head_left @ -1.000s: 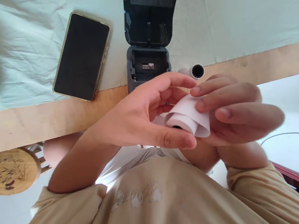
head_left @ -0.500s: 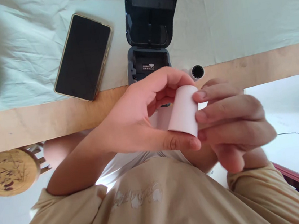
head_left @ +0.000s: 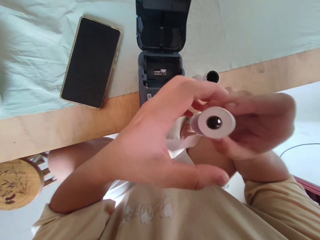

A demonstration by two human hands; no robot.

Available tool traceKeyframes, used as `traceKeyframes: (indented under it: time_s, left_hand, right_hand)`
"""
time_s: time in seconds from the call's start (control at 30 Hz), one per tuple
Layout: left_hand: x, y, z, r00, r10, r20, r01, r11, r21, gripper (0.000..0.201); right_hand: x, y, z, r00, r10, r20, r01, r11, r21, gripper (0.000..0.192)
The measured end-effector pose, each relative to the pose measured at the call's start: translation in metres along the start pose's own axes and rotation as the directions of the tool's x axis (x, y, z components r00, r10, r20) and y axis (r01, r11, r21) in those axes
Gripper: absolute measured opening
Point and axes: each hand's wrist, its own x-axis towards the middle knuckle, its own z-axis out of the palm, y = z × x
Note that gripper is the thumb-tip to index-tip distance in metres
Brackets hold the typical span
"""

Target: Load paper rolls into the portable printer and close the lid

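White paper roll (head_left: pixel 215 122) (black core), black phone (head_left: pixel 91 61), dark grey printer (head_left: pixel 160 46).

The left hand (head_left: pixel 157 143) was held before the chest, palm turned inward, forefinger stretched forward and thumb splayed low, well apart. The right hand (head_left: pixel 254 124) lay just beyond it, blurred, its fingers (head_left: pixel 263 103) curled closed about what it held. Both forearms were bare, elbows bent.

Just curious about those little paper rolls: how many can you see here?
2. One paper roll is held in the right hand, end facing the camera. A second roll lies on the table edge beside the open printer. Others may be hidden.
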Motion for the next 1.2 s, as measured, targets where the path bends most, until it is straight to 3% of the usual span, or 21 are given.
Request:
traceKeyframes:
  time_s: [0.07, 0.13, 0.27, 0.4, 0.57, 0.77, 1.0, 1.2]
  left_hand:
    - [0.001, -0.002, 0.000, 0.993, 0.094, -0.078, -0.076, 0.975, 0.211, 0.054]
    - [0.003, -0.005, 0.002, 0.982, 0.127, -0.139, -0.082, 0.954, 0.288, 0.042]
    - [0.005, -0.012, 0.004, 0.976, 0.085, -0.200, -0.055, 0.987, 0.151, 0.034]
    - [0.003, -0.014, 0.002, 0.963, 0.066, -0.260, -0.065, 0.998, 0.012, 0.043]
    - [0.001, -0.005, 0.005, 0.961, -0.022, -0.276, 0.052, 0.994, 0.100, 0.041]
    - [0.016, 0.003, 0.014, 0.957, -0.050, -0.287, 0.089, 0.988, 0.125, 0.039]
    - [0.008, 0.002, 0.008, 0.951, -0.058, -0.304, 0.093, 0.990, 0.102, 0.029]
    - [-0.001, -0.007, 0.004, 0.962, 0.013, -0.272, 0.021, 0.993, 0.119, 0.042]
  right_hand:
    - [0.002, 0.000, 0.000, 0.995, -0.025, -0.092, 0.025, 1.000, -0.005, 0.041]
    - [0.005, 0.002, 0.003, 0.989, -0.038, -0.145, 0.042, 0.999, 0.024, 0.045]
    - [0.006, 0.008, 0.007, 0.990, -0.062, -0.126, 0.088, 0.975, 0.204, 0.058]
    - [0.008, 0.007, 0.009, 0.988, -0.036, -0.153, 0.068, 0.976, 0.208, 0.054]
    - [0.009, 0.000, 0.010, 0.987, 0.052, -0.150, -0.023, 0.982, 0.189, 0.051]
    - [0.003, -0.002, 0.011, 0.991, 0.090, -0.103, -0.071, 0.983, 0.168, 0.061]
    - [0.002, 0.005, 0.006, 0.998, -0.022, -0.067, 0.033, 0.985, 0.171, 0.058]
    - [0.000, 0.003, 0.003, 0.995, -0.053, -0.085, 0.048, 0.997, -0.068, 0.056]
